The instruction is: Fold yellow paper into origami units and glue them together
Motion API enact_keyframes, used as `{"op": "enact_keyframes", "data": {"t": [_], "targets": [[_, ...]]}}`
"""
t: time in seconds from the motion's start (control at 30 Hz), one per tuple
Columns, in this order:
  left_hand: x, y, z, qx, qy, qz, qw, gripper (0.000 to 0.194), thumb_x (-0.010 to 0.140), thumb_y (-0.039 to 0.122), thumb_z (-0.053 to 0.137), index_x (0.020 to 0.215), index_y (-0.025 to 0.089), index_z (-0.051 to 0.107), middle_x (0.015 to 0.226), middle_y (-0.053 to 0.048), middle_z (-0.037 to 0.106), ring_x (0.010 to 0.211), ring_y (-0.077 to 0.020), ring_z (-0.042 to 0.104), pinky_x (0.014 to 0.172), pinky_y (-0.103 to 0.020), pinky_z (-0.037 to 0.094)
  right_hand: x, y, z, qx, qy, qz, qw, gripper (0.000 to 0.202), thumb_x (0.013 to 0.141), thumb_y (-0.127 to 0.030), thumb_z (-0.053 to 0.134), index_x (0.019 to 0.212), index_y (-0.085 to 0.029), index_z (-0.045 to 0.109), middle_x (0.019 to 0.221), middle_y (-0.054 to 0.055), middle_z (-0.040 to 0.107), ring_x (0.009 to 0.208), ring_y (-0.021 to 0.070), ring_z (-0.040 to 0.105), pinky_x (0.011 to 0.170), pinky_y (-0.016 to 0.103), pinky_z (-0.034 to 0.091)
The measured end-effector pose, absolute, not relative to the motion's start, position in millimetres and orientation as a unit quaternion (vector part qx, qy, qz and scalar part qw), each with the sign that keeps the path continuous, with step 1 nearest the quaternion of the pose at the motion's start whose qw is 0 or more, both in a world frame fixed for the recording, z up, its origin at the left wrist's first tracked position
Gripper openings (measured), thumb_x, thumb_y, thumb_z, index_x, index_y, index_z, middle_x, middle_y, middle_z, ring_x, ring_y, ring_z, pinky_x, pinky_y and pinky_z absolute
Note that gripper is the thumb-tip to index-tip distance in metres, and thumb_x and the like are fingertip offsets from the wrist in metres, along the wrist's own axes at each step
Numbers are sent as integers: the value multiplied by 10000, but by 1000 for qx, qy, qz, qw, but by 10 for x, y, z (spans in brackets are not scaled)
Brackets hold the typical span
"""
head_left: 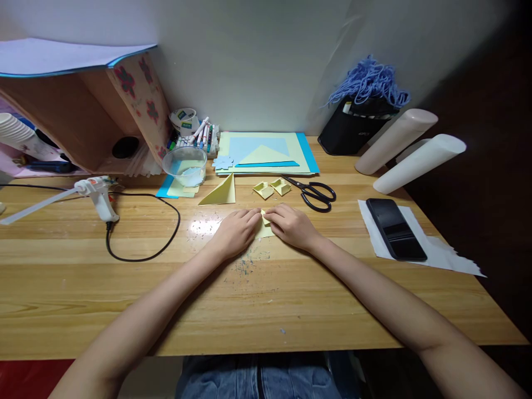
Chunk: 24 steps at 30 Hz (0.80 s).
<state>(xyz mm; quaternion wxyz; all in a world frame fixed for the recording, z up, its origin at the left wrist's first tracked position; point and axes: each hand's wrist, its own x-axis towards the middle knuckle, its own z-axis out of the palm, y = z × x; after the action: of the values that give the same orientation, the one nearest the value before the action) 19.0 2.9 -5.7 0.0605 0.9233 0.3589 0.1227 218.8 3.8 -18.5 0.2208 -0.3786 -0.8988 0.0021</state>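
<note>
The paper lies on the desk between both hands, partly folded; its upper part is mostly covered by fingers. The left hand presses its fingers, held together, on the left side; whether its thumb grips beneath cannot be told. The right hand is closed at the fingertips on the raised fold at the right side.

Two folded pieces sit just beyond the fingers; the scissors lie to their right, blades toward them; the triangle stands to their left.

Probable faults: uneven finger pressure may set the crease off line; early release may let the fold spring open; excess force on so small a sheet may crumple or tear it; a forward slide of the hands may knock the folded pieces.
</note>
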Motion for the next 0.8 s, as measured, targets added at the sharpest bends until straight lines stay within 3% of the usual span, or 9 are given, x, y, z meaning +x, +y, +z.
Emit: {"op": "enact_keyframes", "data": {"t": [0.2, 0.8], "targets": [[215, 24, -40, 921, 361, 128, 69, 439, 781, 153, 425, 1220, 160, 423, 1243, -100, 493, 1053, -231, 477, 873, -367, 404, 2195, 46, -188, -375, -900, 3, 223, 229, 832, -136, 418, 965, -163, 602, 893, 96, 626, 858, 208, 529, 708, 326, 445], [222, 23, -83, 929, 360, 85, 21, 404, 847, 213, 363, 1236, 134, 437, 1278, -95, 480, 1126, -247, 439, 909, -375, 372, 2216, 62, -147, -365, -904, 15, 224, 199, 815, -154, 450, 914, -168, 622, 944, 83, 636, 871, 199, 551, 710, 312, 455]]}}
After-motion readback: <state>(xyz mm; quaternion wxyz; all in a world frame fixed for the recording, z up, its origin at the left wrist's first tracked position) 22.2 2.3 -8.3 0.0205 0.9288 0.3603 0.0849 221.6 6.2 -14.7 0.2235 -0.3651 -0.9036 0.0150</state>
